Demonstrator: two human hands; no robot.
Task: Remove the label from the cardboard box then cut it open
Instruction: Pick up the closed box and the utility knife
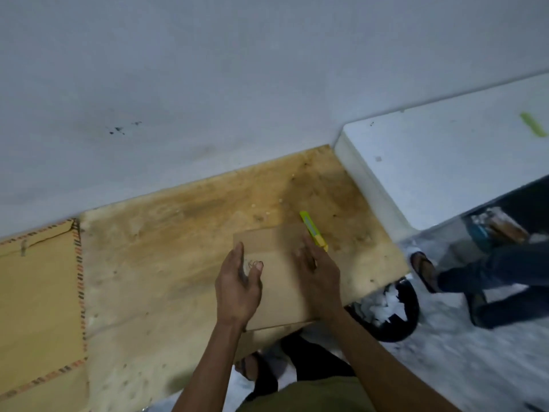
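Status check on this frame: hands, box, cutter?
Left hand and right hand open, resting on cardboard box. Box uncut, flat on wooden table. Yellow cutter untouched beside right fingertips.

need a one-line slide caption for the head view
Both hands, left hand and right hand, rest open on a flat cardboard box beside a yellow-green utility knife on the wooden table.

Stained wooden table point(178, 263) sits right up against a grey wall point(237, 69) that has a few dark specks on it. A flat cardboard sheet point(38, 307) with a dashed printed border covers the table's left end. On the right there's a white counter point(445, 173) with a green strip point(531, 124) on it. Down on the floor, a black bin point(395, 313) full of white scraps, and someone's legs point(490, 283) in sandals.
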